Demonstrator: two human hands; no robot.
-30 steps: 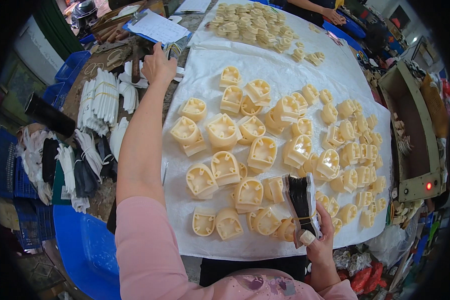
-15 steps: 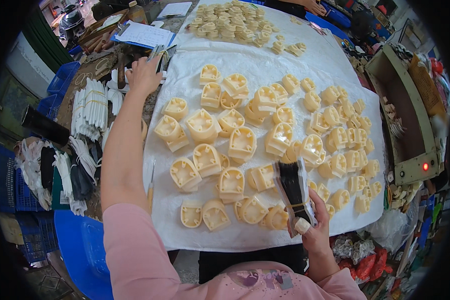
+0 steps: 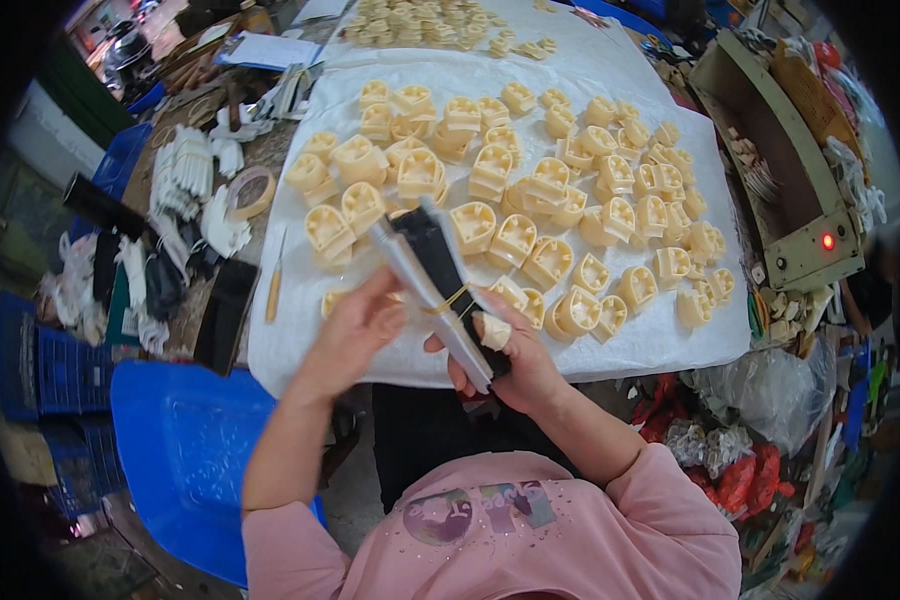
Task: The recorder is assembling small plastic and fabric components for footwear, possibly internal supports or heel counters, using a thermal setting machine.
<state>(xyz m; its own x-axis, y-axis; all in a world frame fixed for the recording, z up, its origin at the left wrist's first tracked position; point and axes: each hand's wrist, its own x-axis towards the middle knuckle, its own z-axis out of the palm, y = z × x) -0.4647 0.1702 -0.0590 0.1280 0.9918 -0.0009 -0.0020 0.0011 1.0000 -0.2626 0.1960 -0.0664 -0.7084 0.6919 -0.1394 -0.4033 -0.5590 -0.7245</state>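
Observation:
My right hand (image 3: 518, 365) grips a long black and grey tool (image 3: 428, 262) bound with a yellow rubber band, its tip pointing up and away over the table. One finger of that hand is wrapped in pale tape. My left hand (image 3: 355, 330) has closed on the tool's left side, thumb against the grey strip. Under and beyond both hands, many cream plastic moulded parts (image 3: 515, 235) lie spread on a white sheet (image 3: 670, 345).
A blue plastic seat (image 3: 185, 440) stands at the lower left. Left of the sheet lie a wooden-handled awl (image 3: 273, 290), a tape roll (image 3: 253, 190), white strips (image 3: 185, 170) and dark clutter. A grey-green box with a red light (image 3: 800, 190) is at the right, with bags (image 3: 760, 390) below it.
My left hand has drawn back from the far left of the table and come onto the tool. My right hand has lifted the tool higher and toward the middle.

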